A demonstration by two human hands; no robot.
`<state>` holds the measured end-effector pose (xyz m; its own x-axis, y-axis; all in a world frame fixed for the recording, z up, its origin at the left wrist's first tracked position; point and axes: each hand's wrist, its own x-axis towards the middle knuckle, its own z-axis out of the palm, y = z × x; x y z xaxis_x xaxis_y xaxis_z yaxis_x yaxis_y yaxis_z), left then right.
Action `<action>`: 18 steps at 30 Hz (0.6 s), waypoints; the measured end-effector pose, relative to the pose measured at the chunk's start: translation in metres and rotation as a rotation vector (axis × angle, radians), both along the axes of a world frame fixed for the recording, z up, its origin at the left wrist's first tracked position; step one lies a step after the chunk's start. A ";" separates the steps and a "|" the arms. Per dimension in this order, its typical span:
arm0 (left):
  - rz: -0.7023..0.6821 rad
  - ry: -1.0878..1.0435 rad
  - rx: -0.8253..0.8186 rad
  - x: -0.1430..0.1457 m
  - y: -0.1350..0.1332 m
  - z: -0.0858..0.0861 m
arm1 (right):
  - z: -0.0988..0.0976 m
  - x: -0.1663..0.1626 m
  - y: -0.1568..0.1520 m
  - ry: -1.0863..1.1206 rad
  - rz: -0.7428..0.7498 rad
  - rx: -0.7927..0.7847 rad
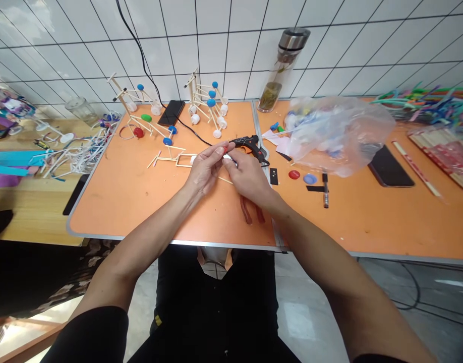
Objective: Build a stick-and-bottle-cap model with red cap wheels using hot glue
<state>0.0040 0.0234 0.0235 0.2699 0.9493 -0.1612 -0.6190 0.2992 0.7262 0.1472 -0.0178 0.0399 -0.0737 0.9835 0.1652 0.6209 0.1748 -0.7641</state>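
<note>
My left hand (206, 169) and my right hand (244, 177) meet over the middle of the orange table (133, 201). Both are pinched together around a small red piece (225, 149) and a white bottle cap (228, 157) with a thin wooden stick (226, 180) running under my palms. A stick frame (173, 159) lies just left of my fingers. A black glue gun (250, 143) rests right behind my fingertips, its cord leading to the wall. Red-handled pliers (251, 210) lie under my right wrist.
Two stick-and-cap models (209, 103) (140, 108) stand at the back beside a black phone (171, 112). A glass bottle (282, 70), a clear plastic bag of caps (335, 133), loose red and blue caps (301, 176), another phone (390, 166) and coloured straws (424, 101) lie right. White strips (78, 156) clutter the left table.
</note>
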 end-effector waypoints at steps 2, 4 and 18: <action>-0.029 -0.027 0.028 -0.001 -0.001 0.003 | 0.007 0.009 0.004 0.462 0.185 -0.232; -0.054 -0.054 0.057 -0.003 -0.003 0.007 | 0.015 0.017 0.005 0.784 0.374 -0.556; 0.071 0.124 -0.028 0.000 0.007 -0.009 | -0.009 -0.010 -0.007 -0.509 -0.146 0.073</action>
<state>0.0042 0.0303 0.0145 0.1790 0.9599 -0.2156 -0.5454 0.2792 0.7903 0.1369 -0.0247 0.0313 -0.0254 0.9767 0.2130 0.9317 0.1004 -0.3490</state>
